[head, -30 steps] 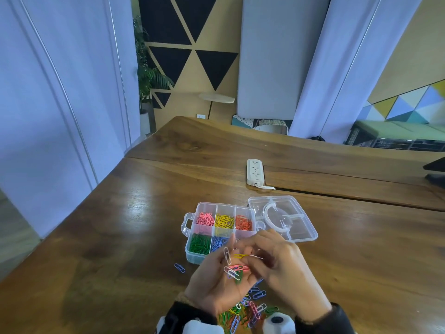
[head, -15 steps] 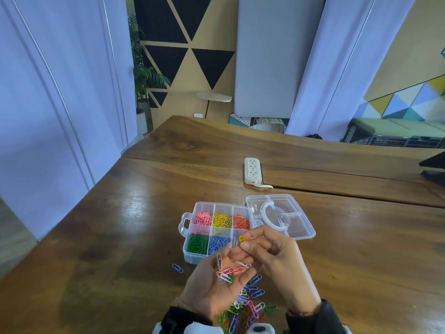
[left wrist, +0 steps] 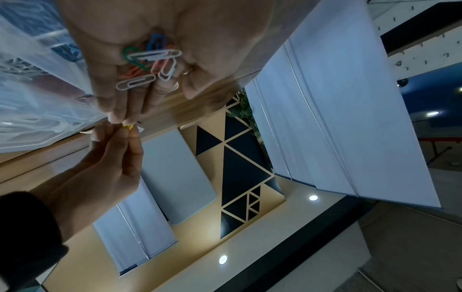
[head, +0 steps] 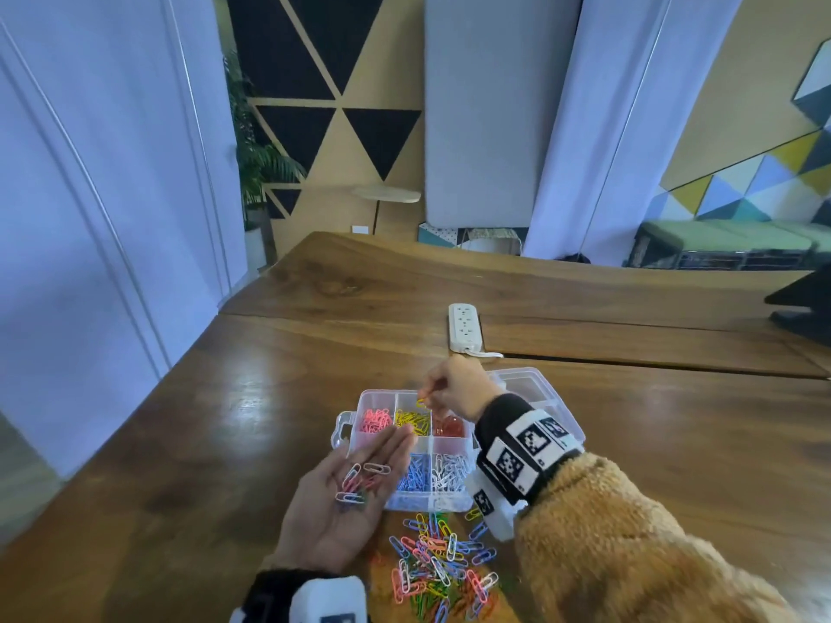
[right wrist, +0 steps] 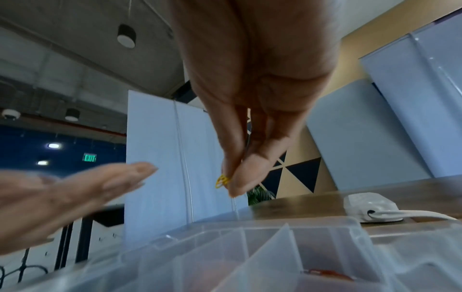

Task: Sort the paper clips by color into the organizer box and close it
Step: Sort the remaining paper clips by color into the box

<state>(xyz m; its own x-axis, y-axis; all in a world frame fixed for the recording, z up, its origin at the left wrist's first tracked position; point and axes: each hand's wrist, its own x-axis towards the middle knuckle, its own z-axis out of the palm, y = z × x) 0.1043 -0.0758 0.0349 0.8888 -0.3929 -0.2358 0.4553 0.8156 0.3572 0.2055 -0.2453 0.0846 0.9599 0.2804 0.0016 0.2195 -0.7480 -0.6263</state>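
A clear organizer box [head: 346, 431] stands open on the wooden table, its cells holding pink, yellow, red, blue and white clips. My right hand [head: 443, 388] hovers over the back row and pinches a yellow paper clip [head: 421, 402] [right wrist: 222, 180] above the yellow cell [head: 413, 420]. My left hand [head: 346, 492] lies palm up and flat in front of the box, with several white, pink, green and blue clips [left wrist: 150, 61] resting on the palm. A mixed pile of loose clips [head: 438, 564] lies on the table near me.
The box's clear lid [head: 535, 388] lies open to the right, partly hidden by my right wrist. A white power strip [head: 465, 328] sits behind the box. A dark object [head: 805, 308] stands at the far right edge of the table.
My right hand has left the left palm and moved forward over the box with a yellow clip. The left hand has flattened out, palm up.
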